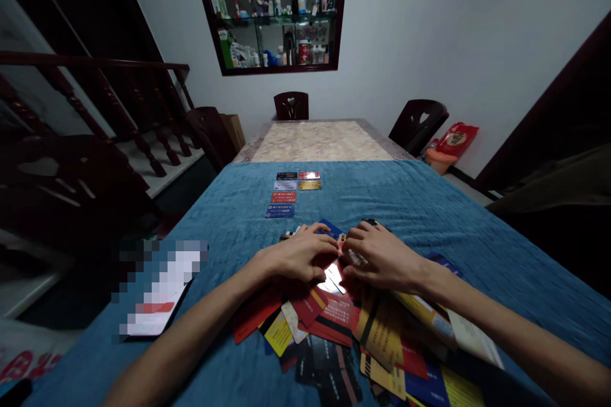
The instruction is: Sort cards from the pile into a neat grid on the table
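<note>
A loose pile of plastic cards (334, 321) in red, black, gold, yellow and blue lies spread on the table in front of me. My left hand (305, 255) rests over the far part of the pile, fingers bent, with the thumb apart from them. Facing it from the right, my right hand (382, 254) curves over the same cards, thumb and fingers also apart. A shiny, glare-lit card (331, 278) shows between the two hands. What lies under the palms is hidden. Beyond the pile, several cards are laid out flat in two columns, among them a blue card (280, 211) and a gold card (310, 185).
A blue cloth (210, 216) covers the near part of the table; a patterned surface (319, 140) shows at the far end. On the left lies a blurred-out flat device (167, 292). Dark chairs (420, 124) stand around the table, and a railing runs at left.
</note>
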`<state>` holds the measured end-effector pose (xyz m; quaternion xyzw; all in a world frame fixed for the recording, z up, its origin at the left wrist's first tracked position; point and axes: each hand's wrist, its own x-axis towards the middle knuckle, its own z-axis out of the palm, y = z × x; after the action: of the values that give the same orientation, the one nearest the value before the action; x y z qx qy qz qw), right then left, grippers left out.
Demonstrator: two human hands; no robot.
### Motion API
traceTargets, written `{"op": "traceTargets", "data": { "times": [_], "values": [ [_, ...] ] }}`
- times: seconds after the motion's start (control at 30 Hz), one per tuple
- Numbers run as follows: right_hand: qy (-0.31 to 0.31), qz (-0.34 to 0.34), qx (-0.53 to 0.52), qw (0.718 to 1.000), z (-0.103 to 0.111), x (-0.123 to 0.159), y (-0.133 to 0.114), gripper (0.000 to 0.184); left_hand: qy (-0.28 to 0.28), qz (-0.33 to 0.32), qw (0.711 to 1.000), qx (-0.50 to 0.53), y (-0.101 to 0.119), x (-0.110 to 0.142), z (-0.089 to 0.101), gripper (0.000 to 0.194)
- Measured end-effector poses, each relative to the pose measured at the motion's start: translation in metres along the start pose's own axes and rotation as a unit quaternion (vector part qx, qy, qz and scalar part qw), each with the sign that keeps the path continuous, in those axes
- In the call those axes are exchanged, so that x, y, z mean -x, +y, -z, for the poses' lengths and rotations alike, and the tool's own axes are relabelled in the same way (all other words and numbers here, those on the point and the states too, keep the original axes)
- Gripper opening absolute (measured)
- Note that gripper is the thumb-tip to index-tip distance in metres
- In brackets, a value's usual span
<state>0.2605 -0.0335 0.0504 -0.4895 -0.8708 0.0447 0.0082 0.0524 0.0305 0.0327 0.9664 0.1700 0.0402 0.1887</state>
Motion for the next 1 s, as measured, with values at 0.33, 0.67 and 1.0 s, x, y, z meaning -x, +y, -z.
{"op": "traceTargets", "data": {
  "times": [0.33,0.67,1.0],
  "values": [
    [-0.028,0.009,0.024,0.999,-0.010,0.001,-0.016,0.062,0.001,0.027,0.999,-0.043,0.003,0.002,0.003,0.034],
    [-0.040,-0.005,0.033,0.999,-0.011,-0.013,-0.017,0.056,-0.022,0.062,0.993,-0.094,0.002,0.005,0.009,0.024],
    [-0.046,-0.006,0.023,0.999,-0.009,-0.013,-0.013,0.052,-0.017,0.036,0.990,-0.138,0.007,0.006,0.007,0.013]
  ]
}}
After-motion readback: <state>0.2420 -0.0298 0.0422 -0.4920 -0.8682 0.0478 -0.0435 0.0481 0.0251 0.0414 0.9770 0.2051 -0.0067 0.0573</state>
